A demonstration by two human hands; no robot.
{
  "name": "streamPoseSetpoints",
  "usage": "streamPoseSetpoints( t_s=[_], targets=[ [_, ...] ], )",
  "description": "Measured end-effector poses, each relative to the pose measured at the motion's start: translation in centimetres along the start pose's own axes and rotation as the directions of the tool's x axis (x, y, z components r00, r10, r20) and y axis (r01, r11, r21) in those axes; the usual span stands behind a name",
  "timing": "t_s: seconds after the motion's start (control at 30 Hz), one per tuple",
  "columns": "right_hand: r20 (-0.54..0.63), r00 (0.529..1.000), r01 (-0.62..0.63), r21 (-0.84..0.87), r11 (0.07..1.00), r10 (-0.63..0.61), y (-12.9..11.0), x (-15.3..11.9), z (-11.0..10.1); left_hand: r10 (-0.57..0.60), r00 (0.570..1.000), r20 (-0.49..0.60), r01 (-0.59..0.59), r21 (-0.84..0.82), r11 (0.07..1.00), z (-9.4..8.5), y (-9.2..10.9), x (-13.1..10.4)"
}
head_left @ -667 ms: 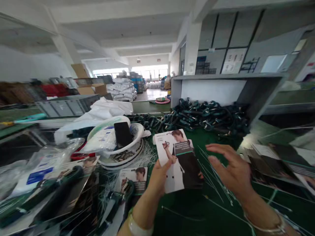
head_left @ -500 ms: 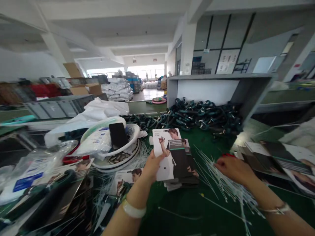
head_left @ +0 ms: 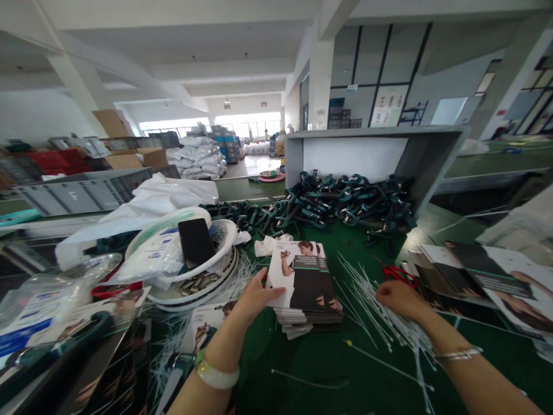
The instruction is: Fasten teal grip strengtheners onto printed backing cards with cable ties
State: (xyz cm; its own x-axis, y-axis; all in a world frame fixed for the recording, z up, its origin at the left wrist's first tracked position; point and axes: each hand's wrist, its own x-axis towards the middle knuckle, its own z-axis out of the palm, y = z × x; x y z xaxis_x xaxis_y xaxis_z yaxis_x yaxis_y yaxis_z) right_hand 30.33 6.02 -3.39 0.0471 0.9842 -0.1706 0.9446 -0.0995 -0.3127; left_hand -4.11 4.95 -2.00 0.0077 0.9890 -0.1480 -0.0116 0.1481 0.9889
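Observation:
A stack of printed cards [head_left: 313,288] lies on the green tabletop, the top ones showing a person's picture and a dark panel. At its left edge is my left hand [head_left: 254,297], thumb and fingers apart, the thumb against the top card's edge. To the right, a loose bundle of white cable ties [head_left: 367,302] is fanned out. My right hand [head_left: 401,300] is closed over the bundle with curled fingers pinching at the ties; its fingertips are partly hidden. Red-handled scissors [head_left: 400,275] lie just behind that hand.
A heap of dark green clamp-like tools [head_left: 345,202] spills from a grey bin [head_left: 438,167] at the back. White basins [head_left: 231,242] with metal parts and a phone [head_left: 195,242] stand left. More cards [head_left: 496,282] lie right; carded tools [head_left: 64,357] fill the left front.
My left hand has loosened from the top card, which now lies on the stack, and has drawn slightly left. My right hand remains at the cable ties. The whole view has shifted a little.

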Motion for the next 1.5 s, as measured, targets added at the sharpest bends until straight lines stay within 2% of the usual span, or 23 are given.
streamPoseSetpoints(
  t_s=[0.07, 0.2, 0.3, 0.43, 0.5, 0.6, 0.67, 0.8, 0.87, 0.93, 1.0, 1.03, 1.1, 1.2, 1.3, 1.5],
  targets=[
    [-0.013, 1.000, 0.024, 0.089, 0.996, -0.023, 0.7, 0.0, -0.5, 0.031, 0.999, 0.021, -0.031, 0.034, 0.999, -0.2, -0.7, -0.4],
    [-0.038, 0.998, 0.053, 0.308, 0.950, -0.044, 0.8, -0.5, -1.4, 0.122, 0.984, -0.132, -0.105, 0.130, 0.986, 0.1, -1.1, -0.5],
    [0.013, 1.000, 0.001, 0.585, 0.811, -0.010, 0.1, -1.1, -2.0, 0.104, 0.983, -0.148, -0.091, 0.091, 0.992, 0.9, -0.6, -1.0],
    [0.058, 0.998, -0.023, 0.800, 0.599, -0.039, -2.0, -2.1, -2.6, -0.062, 0.993, -0.105, 0.061, -0.007, 0.998, 2.1, 0.3, -2.3],
    [0.053, 0.994, 0.005, 0.859, 0.513, -0.098, -3.6, -2.7, -2.9, -0.090, 0.992, -0.086, 0.082, -0.094, 0.992, 2.4, 0.4, -2.8],
    [0.078, 0.982, 0.009, 0.890, 0.456, -0.173, -6.2, -3.7, -3.1, -0.098, 0.995, -0.021, 0.091, -0.208, 0.974, 2.6, 0.3, -3.2],
    [0.099, 0.971, 0.010, 0.892, 0.452, -0.216, -7.7, -4.2, -3.1, -0.097, 0.995, 0.000, 0.094, -0.256, 0.962, 2.6, 0.1, -3.4],
    [0.110, 0.939, 0.067, 0.871, 0.487, -0.326, -10.1, -4.8, -2.9, -0.040, 0.999, -0.036, 0.027, -0.296, 0.955, 2.7, -0.5, -3.8],
    [0.096, 0.914, 0.153, 0.820, 0.552, -0.394, -11.1, -5.3, -2.8, -0.004, 0.999, -0.037, -0.007, -0.305, 0.952, 2.7, -0.6, -4.1],
    [0.054, 0.880, 0.318, 0.671, 0.670, -0.472, -12.0, -6.0, -2.7, -0.002, 1.000, -0.013, -0.003, -0.319, 0.948, 2.7, -0.6, -4.3],
    [-0.027, 0.830, 0.526, 0.370, 0.766, -0.556, -12.7, -6.8, -2.8, -0.016, 1.000, 0.009, 0.018, -0.336, 0.942, 2.5, -0.4, -4.4],
    [-0.077, 0.797, 0.602, 0.183, 0.777, -0.599, -12.9, -7.2, -2.8, -0.025, 1.000, 0.012, 0.028, -0.345, 0.938, 2.4, -0.3, -4.5],
    [-0.148, 0.718, 0.661, -0.159, 0.733, -0.680, -13.2, -7.7, -2.9, -0.040, 0.999, 0.007, 0.040, -0.368, 0.929, 2.2, -0.1, -4.5],
    [-0.153, 0.647, 0.621, -0.464, 0.632, -0.747, -13.5, -8.1, -3.2, -0.065, 0.998, 0.025, 0.069, -0.413, 0.908, 1.8, 0.0, -4.5],
    [-0.114, 0.620, 0.582, -0.597, 0.552, -0.776, -14.1, -8.1, -3.9, -0.093, 0.995, 0.038, 0.100, -0.443, 0.891, 1.4, -0.1, -4.5],
    [-0.068, 0.528, 0.622, -0.648, 0.439, -0.847, -15.1, -7.8, -4.9, -0.093, 0.994, 0.051, 0.106, -0.402, 0.910, 1.1, 0.1, -4.7]
  ],
)
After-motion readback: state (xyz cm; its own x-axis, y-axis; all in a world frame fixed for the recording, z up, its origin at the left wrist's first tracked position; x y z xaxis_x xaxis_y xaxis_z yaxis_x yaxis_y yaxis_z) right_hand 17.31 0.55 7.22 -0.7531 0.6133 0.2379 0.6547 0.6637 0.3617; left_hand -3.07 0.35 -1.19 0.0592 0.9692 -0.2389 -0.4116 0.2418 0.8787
